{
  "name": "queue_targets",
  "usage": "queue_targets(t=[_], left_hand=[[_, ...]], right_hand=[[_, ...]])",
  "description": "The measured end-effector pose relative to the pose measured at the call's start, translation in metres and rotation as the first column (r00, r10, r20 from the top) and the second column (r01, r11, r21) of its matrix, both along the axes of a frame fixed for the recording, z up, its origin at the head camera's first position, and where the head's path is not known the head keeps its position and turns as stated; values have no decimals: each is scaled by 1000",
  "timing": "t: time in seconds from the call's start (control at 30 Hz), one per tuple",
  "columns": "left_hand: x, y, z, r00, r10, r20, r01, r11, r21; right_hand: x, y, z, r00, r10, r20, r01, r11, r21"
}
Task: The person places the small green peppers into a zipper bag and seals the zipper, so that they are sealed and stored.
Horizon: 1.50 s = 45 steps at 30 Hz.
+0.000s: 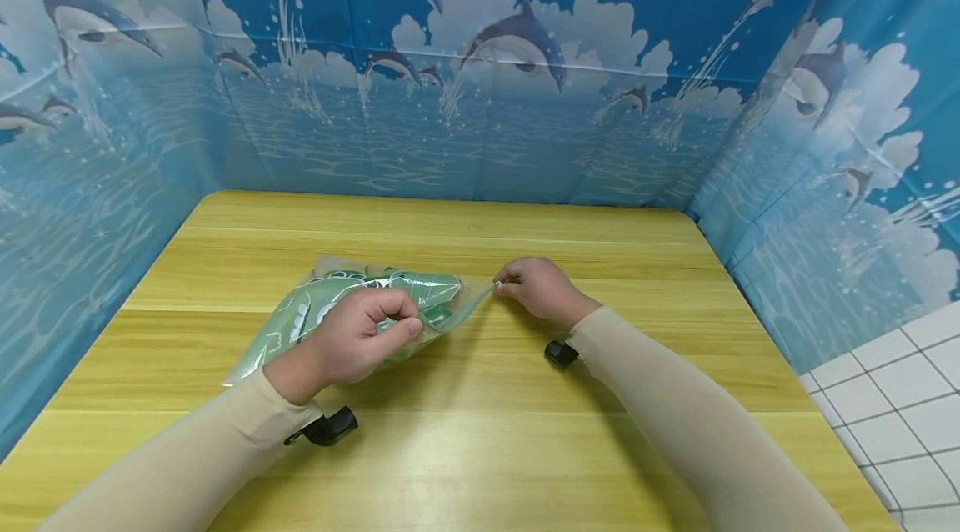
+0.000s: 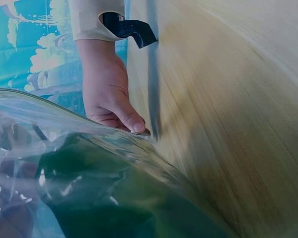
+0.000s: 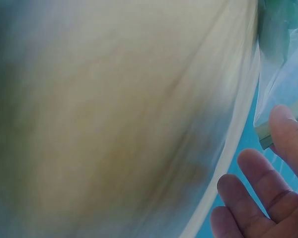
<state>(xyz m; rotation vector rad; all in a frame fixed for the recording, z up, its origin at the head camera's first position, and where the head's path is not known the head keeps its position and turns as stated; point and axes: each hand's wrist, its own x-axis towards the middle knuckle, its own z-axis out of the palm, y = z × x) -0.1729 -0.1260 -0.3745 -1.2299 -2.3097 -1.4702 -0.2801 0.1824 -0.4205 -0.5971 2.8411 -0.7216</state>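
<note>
A clear zip bag with green contents and white line drawings lies slanted on the table, left of the middle. My left hand grips the near end of its mouth, thumb against curled fingers. At the far end of the mouth, my right hand pinches the corner between thumb and forefinger. Between both hands the green zip strip sags in a curve. The right wrist view has that strip's end under the thumb, the other fingers spread loosely. Across the bag, the left wrist view shows the right hand at the edge.
The yellow wood-grain table runs under both forearms. A blue dolphin-print curtain closes off the back and sides. White tiles show at the lower right. Each sleeve carries a small black wrist camera.
</note>
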Motion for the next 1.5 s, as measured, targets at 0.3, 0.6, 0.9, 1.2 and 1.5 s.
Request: queue_targets(t=[0.3, 0.6, 0.9, 1.2, 1.5], left_hand=[[-2, -1, 0, 1000, -2, 8, 2, 1000, -1], [-3, -1, -1, 1000, -17, 9, 17, 1000, -9], [-4, 1, -3, 999, -23, 42, 24, 999, -23], [-5, 3, -6, 998, -25, 52, 27, 999, -37], [-4, 4, -7, 999, -32, 34, 33, 999, -38]], right_hand=[[-1, -1, 2, 1000, -9, 19, 10, 1000, -9], [-1, -3, 4, 999, -26, 23, 26, 1000, 8], [-2, -3, 5, 999, -30, 23, 29, 999, 23], [-2, -3, 5, 999, -32, 8, 32, 999, 29], [-4, -4, 5, 999, -40, 15, 39, 999, 32]])
